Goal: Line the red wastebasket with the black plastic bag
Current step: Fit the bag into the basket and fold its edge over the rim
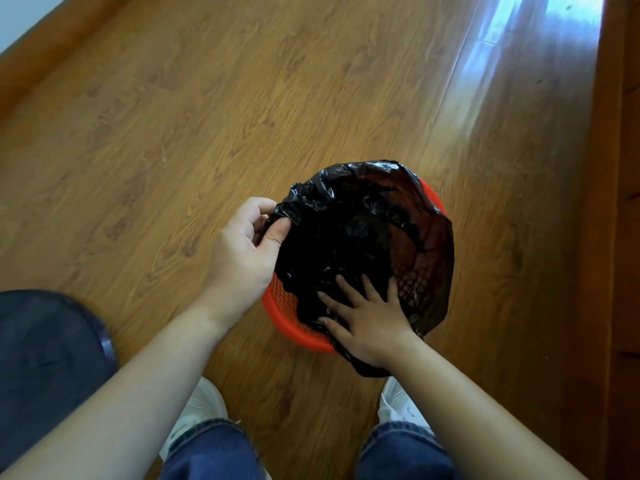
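Left hand (pixel 247 247) pinches black bag (pixel 349 233) edge at red wastebasket's (pixel 277 311) left rim; right hand (pixel 367 320) fingers spread flat, pressing bag w/ palm inside near rim.

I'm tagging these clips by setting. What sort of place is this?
Probably a room in a home: wood-look plank floor, a small red wastebasket getting a black plastic bag, and wooden trim along one side.
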Motion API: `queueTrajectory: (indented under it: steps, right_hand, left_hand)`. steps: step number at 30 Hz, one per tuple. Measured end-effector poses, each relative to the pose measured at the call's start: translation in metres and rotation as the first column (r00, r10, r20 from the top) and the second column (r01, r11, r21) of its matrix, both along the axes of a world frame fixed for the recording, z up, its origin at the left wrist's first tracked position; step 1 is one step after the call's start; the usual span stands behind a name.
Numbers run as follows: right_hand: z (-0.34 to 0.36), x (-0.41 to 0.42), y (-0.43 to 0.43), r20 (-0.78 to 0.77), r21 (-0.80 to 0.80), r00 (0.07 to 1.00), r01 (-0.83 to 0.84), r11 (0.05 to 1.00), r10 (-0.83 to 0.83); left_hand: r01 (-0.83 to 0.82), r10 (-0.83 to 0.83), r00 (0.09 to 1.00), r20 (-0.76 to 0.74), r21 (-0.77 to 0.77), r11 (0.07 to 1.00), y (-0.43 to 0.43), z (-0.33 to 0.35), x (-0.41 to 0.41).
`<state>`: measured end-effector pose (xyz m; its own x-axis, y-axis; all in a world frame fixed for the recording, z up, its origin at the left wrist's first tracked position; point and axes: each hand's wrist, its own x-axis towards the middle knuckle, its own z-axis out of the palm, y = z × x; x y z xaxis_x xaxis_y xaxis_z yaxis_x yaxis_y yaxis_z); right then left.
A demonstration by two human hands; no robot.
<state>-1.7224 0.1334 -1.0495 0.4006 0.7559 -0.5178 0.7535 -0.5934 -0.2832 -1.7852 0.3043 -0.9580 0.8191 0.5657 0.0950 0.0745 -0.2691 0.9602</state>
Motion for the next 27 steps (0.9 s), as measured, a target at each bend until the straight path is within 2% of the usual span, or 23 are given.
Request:
queueTrajectory:
  steps: [6, 9, 15, 20, 23, 25, 27]
  right_hand:
    - [-0.014, 0.010, 0.026, 0.022, -0.068, 1.000, 0.000, 0.998, 0.001]
    - [-0.010, 0.008, 0.026, -0.002, -0.020, 1.000, 0.027, 0.999, -0.027]
    - [0.019, -0.017, 0.015, -0.216, 0.238, 0.963, 0.213, 0.948, -0.163]
    - [0.027, -0.021, 0.034, -0.426, 0.132, 0.890, 0.240, 0.962, -0.164]
    - [0.034, -0.015, 0.031, -0.327, 0.212, 0.934, 0.223, 0.951, -0.145]
    - [0.042, -0.010, 0.020, -0.139, 0.326, 0.979, 0.184, 0.927, -0.146]
    - [0.049, -0.001, 0.007, 0.101, 0.404, 0.987, 0.074, 0.912, -0.125]
  left_hand:
    - [0.009, -0.010, 1.000, -0.024, -0.030, 1.000, -0.001, 0.001, 0.003]
    - [-0.022, 0.021, 0.999, -0.028, -0.022, 1.000, 0.002, 0.001, 0.003]
    - [-0.037, 0.036, 0.999, -0.039, -0.035, 0.999, -0.001, 0.001, 0.004]
    - [-0.040, 0.038, 0.997, -0.064, -0.025, 0.999, -0.001, 0.001, 0.003]
    - [-0.050, 0.050, 0.996, -0.071, -0.005, 0.999, 0.000, 0.004, 0.005]
    - [-0.073, 0.074, 0.994, -0.075, 0.014, 0.997, 0.002, 0.007, 0.006]
    - [-0.073, 0.075, 0.992, -0.097, 0.019, 0.997, 0.005, 0.010, 0.008]
